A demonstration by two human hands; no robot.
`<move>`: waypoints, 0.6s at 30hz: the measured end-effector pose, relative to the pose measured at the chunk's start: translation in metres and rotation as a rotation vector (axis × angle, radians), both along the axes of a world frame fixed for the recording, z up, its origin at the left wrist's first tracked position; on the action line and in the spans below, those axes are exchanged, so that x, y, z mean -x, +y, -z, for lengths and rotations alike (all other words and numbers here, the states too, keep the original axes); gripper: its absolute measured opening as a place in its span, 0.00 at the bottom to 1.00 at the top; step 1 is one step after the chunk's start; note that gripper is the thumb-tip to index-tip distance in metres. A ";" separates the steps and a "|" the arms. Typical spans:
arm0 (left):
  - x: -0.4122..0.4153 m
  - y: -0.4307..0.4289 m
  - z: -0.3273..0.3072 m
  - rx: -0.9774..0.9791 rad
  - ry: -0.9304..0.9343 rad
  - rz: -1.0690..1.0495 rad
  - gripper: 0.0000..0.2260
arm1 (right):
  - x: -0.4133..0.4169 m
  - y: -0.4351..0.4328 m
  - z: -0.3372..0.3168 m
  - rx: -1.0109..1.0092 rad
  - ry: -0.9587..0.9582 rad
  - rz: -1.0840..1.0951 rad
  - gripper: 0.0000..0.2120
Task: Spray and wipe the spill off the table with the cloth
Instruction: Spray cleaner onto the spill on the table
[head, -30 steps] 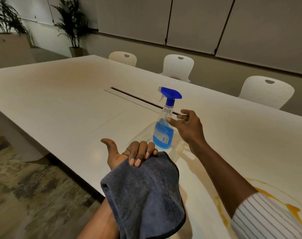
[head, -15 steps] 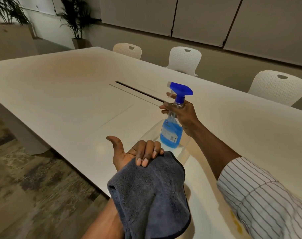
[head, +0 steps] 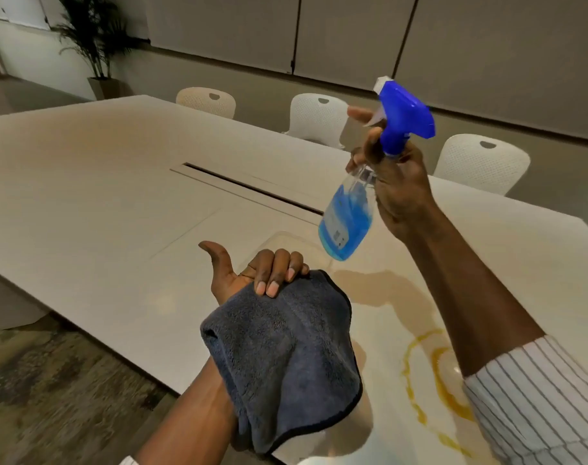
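My right hand (head: 394, 177) grips the neck of a clear spray bottle (head: 348, 219) with blue liquid and a blue trigger head, holding it tilted in the air above the white table (head: 84, 196). One finger lies at the trigger. My left hand (head: 252, 273) is palm up near the table's front edge, fingers curled over a dark blue-grey cloth (head: 285, 357) that drapes over my wrist. An orange-yellow spill (head: 416, 374) forms a ring on the table at the lower right, partly hidden by my right forearm.
A dark cable slot (head: 252, 189) runs across the table's middle. Three white chairs (head: 480, 162) stand along the far side. A potted plant (head: 98, 52) is in the back left corner. Patterned carpet (head: 51, 380) lies below the table's front edge.
My right hand reached the bottle standing on the table, gripped its neck and lifted it up and to the right, tilted. The left hand kept holding the cloth.
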State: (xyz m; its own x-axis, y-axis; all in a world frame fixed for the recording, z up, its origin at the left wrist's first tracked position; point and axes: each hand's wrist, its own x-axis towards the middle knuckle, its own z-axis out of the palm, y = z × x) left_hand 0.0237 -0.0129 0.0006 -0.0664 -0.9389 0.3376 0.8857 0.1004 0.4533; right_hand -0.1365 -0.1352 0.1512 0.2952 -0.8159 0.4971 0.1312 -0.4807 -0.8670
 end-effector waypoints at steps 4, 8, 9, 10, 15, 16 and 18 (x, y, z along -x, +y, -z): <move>0.022 -0.020 -0.005 -0.002 -0.031 0.041 0.48 | 0.062 0.040 -0.008 0.036 0.078 0.043 0.09; 0.058 -0.043 -0.017 -0.021 -0.054 0.098 0.47 | 0.116 0.088 0.003 -0.014 0.089 0.027 0.09; 0.066 -0.048 -0.020 -0.020 -0.051 0.116 0.47 | 0.126 0.097 0.009 -0.040 0.105 0.025 0.07; 0.074 -0.053 -0.024 -0.013 -0.047 0.134 0.47 | 0.137 0.104 0.016 -0.070 0.134 0.026 0.08; 0.102 -0.076 -0.041 0.018 -0.036 0.200 0.46 | 0.166 0.135 0.049 -0.211 0.236 0.018 0.11; 0.106 -0.080 -0.044 0.025 -0.034 0.207 0.47 | 0.170 0.139 0.053 -0.230 0.231 0.016 0.09; 0.111 -0.087 -0.048 0.044 -0.044 0.210 0.46 | 0.179 0.144 0.059 -0.269 0.252 0.034 0.07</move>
